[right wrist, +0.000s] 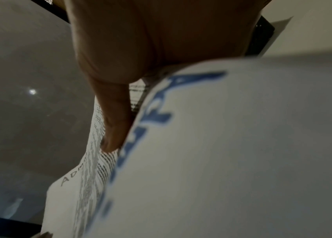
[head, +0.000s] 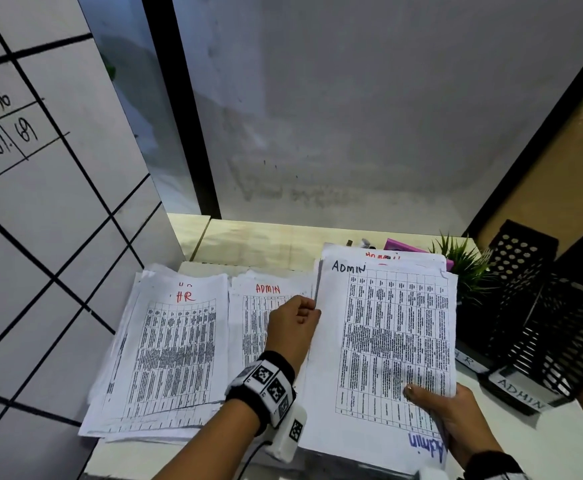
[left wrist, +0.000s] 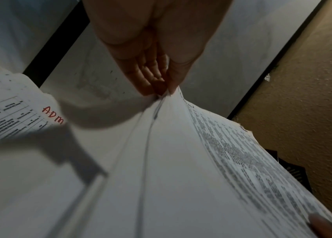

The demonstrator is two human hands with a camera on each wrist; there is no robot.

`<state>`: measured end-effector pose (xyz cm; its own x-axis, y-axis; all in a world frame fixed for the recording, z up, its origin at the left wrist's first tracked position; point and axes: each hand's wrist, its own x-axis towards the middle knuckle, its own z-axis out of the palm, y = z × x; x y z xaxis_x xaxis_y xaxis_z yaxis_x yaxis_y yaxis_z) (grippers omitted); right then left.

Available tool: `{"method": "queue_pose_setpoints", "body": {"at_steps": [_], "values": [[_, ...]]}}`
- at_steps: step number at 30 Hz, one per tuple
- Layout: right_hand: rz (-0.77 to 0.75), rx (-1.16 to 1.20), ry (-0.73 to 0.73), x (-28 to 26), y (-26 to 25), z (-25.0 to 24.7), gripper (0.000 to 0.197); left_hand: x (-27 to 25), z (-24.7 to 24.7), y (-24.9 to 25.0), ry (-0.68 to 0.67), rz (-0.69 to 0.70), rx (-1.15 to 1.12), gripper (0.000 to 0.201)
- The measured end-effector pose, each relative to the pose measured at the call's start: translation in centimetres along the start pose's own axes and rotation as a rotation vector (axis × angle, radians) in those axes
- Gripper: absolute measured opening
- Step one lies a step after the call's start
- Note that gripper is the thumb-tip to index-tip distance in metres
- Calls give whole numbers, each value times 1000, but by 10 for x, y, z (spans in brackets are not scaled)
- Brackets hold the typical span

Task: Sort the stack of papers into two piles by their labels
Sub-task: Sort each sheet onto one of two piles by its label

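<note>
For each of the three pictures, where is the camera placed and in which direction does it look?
Head: above the desk, looking down; left hand and right hand hold the ADMIN sheet.
Left wrist: looks along the palm at fingers pinching the sheet's edge.
Right wrist: looks along the thumb pressing the sheet.
Shared: all views show this sheet.

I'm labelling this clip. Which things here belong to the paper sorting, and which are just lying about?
Job: HR pile; ADMIN pile; unsorted stack, held by left hand and right hand.
Lying about: plant; black trays; pink item.
</note>
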<state>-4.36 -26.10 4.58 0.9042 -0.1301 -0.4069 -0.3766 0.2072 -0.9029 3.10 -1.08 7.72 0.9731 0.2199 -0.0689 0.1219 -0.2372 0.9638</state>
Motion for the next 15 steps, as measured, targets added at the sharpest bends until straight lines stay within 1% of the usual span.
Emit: {"method": "queue_pose_setpoints", "body": {"at_steps": [2,5,7,9,10,12,15], "values": [[4,-3,-3,1,1,-2,72,-2,1,1,-16,56,50,9],[0,-10,-16,1,0,-3,68,-5,-1,2,-54,188,132,24],[-4,-7,-20,1,-2,-3,58,-9,-2,0,-80,327,216,31],[2,12,-24,-1,-4,0,45,-14,-5,-5,-67,455,250,32],[6,15,-23,0,-4,0,44,-15,-7,-8,-51,500,241,29],[18,10,-26,1,-3,1,49,-18,-9,-15,-20,550,186,22],[32,-4,-28,4,-1,1,66,-21,-11,-21,16,588,133,18]]}}
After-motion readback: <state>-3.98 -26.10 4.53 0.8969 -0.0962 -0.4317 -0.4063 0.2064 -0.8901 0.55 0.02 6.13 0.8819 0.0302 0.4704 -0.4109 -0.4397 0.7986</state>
